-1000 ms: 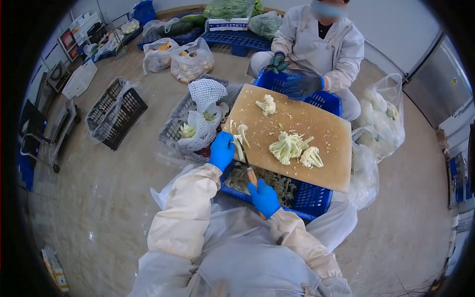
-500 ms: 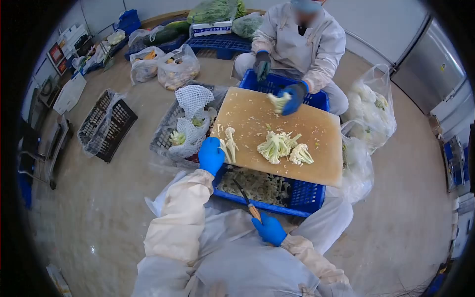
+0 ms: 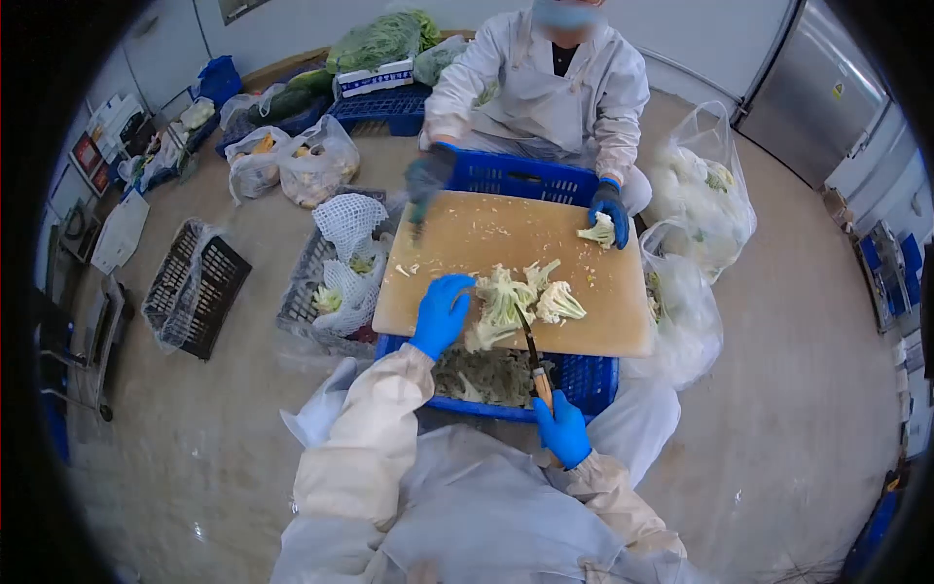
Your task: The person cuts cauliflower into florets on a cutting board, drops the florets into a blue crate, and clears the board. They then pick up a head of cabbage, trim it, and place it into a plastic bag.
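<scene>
My left hand (image 3: 443, 313), in a blue glove, is open over the near left part of the cutting board (image 3: 428, 219), fingers reaching toward pale green cauliflower pieces (image 3: 503, 295). Another cauliflower floret (image 3: 559, 304) lies just to their right. In my right hand (image 3: 563, 430), also gloved blue, is the wooden handle of a knife (image 3: 541, 384). Its dark, narrow blade points up and away, the tip overlapping the cauliflower. A blurred cauliflower piece (image 3: 486, 336) sits at the board's near edge. Under the board, the blue crate (image 3: 589, 382) holds many pale cut pieces.
Opposite me sits a person (image 3: 545, 88); one gloved hand holds a cauliflower floret (image 3: 599, 232), the other is blurred. Clear bags (image 3: 686, 316) of cauliflower stand at right. A grey crate (image 3: 297, 292) with foam netting is at left, a black crate (image 3: 199, 292) beyond.
My left hand has moved right from the board's left edge, and the strips there are gone from that spot. The knife has risen to the cauliflower. The other person's floret moved right.
</scene>
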`<action>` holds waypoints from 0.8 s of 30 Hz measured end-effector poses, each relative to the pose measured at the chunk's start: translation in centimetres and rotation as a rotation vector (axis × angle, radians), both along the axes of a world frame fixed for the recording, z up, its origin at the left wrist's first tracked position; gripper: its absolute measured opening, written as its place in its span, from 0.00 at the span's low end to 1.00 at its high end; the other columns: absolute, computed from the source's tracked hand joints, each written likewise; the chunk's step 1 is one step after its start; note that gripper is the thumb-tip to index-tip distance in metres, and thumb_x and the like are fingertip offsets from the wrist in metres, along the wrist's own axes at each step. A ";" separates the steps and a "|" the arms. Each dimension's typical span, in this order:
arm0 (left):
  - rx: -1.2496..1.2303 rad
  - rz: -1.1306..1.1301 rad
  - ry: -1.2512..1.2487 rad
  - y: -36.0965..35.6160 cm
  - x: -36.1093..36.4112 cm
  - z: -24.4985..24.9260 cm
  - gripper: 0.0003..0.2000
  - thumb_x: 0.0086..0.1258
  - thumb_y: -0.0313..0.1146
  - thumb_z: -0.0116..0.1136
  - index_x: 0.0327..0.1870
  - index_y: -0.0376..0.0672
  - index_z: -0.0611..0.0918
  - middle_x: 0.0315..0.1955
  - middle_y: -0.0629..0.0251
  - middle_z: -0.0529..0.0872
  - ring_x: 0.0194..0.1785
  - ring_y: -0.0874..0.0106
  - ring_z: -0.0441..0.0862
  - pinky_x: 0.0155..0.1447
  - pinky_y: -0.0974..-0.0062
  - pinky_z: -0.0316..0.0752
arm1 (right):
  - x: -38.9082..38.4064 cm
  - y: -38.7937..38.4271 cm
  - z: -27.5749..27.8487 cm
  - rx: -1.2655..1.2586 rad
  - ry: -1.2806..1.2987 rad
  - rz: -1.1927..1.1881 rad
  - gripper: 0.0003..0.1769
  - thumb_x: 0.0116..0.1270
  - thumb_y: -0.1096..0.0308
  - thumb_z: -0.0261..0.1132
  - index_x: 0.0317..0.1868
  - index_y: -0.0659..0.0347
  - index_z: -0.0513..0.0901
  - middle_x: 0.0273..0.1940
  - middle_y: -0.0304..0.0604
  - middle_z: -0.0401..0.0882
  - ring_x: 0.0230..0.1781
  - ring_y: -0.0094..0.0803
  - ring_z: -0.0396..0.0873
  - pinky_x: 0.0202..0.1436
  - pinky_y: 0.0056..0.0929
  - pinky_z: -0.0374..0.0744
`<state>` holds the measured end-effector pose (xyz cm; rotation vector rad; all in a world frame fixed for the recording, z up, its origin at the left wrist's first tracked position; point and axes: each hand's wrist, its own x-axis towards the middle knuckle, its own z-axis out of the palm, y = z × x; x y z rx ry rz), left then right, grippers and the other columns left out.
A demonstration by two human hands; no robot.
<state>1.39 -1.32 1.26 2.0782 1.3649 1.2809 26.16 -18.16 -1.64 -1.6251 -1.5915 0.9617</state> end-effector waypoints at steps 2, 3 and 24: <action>0.068 0.007 -0.002 1.3 1.5 0.7 0.18 0.63 0.36 0.56 0.54 0.43 0.76 0.48 0.53 0.78 0.53 0.55 0.73 0.57 0.64 0.68 | -0.3 0.4 1.7 -0.089 -0.001 -0.011 0.12 0.66 0.62 0.59 0.35 0.63 0.71 0.16 0.41 0.72 0.12 0.25 0.71 0.13 0.27 0.69; -0.043 -0.021 0.035 1.8 2.3 0.6 0.22 0.61 0.37 0.58 0.58 0.44 0.73 0.49 0.52 0.78 0.54 0.55 0.73 0.58 0.64 0.68 | -0.4 0.6 2.3 -0.082 0.000 -0.013 0.12 0.66 0.62 0.59 0.35 0.63 0.71 0.16 0.41 0.72 0.12 0.25 0.71 0.13 0.27 0.69; 0.298 -0.041 0.675 3.2 -3.8 3.2 0.28 0.50 0.22 0.61 0.57 0.39 0.70 0.55 0.49 0.68 0.57 0.50 0.67 0.60 0.63 0.67 | -5.2 6.4 3.3 -0.028 0.025 0.075 0.20 0.65 0.53 0.57 0.35 0.65 0.70 0.23 0.58 0.76 0.26 0.56 0.76 0.28 0.48 0.73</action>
